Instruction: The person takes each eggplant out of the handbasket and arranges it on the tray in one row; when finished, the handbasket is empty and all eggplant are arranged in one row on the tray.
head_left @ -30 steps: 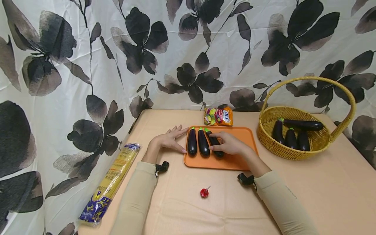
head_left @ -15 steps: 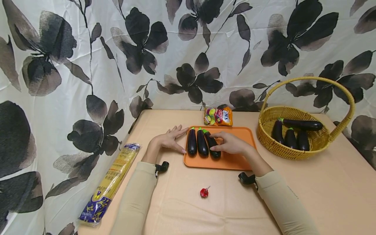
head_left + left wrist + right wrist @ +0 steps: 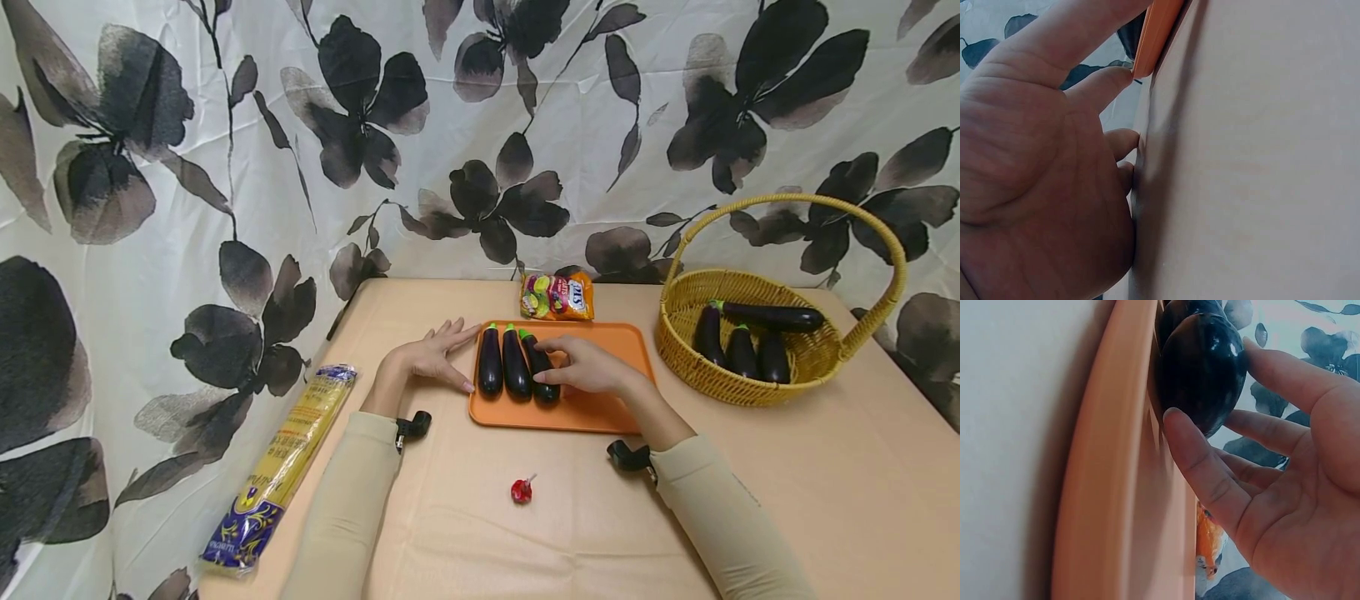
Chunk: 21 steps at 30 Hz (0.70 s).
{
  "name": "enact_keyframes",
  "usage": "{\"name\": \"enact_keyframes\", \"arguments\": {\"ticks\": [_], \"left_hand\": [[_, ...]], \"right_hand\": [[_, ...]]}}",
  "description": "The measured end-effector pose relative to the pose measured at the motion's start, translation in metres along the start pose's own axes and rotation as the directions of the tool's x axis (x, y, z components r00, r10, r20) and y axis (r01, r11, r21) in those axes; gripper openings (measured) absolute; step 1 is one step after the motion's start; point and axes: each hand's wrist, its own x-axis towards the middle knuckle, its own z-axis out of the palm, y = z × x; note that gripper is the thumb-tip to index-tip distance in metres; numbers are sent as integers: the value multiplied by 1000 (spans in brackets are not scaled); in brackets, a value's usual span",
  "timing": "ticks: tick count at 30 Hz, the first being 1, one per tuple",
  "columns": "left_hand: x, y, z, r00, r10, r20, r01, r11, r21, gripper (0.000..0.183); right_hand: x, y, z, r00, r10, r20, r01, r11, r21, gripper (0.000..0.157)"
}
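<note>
Three dark eggplants lie side by side on an orange tray [image 3: 600, 408]: a left eggplant [image 3: 491, 362], a middle eggplant [image 3: 515, 367] and a right eggplant [image 3: 546, 393]. My right hand [image 3: 588, 367] grips the right one, thumb and fingers spread around its body. In the right wrist view, fingertips touch the eggplant's rounded end [image 3: 1204, 362]. My left hand [image 3: 431, 360] holds nothing; its extended fingers and thumb reach the tray's left edge. The left wrist view shows a fingertip against the tray's rim [image 3: 1145, 47], with the palm [image 3: 1035, 169] facing the camera.
A yellow wicker basket [image 3: 690, 379] with several eggplants stands at the right. Behind the tray sits an orange candy bag [image 3: 557, 297]. A red wrapped lollipop [image 3: 522, 491] lies in front. Along the table's left edge is a spaghetti pack [image 3: 281, 471].
My right hand has slid the right eggplant leftward and straighter, close against the middle one, which has shifted slightly left too. The left hand stays in place.
</note>
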Motion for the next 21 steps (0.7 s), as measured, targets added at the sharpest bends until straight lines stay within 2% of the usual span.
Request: {"name": "enact_keyframes", "arguments": {"ticks": [7, 21], "left_hand": [[1, 0, 0, 1000, -5, 2, 5, 1000, -1, 126], [1, -1, 0, 1000, -4, 3, 4, 1000, 4, 127]], "right_hand": [[2, 1, 1, 1000, 19, 2, -19, 999, 31, 70], [4, 0, 4, 1000, 4, -4, -4, 999, 39, 70]]}}
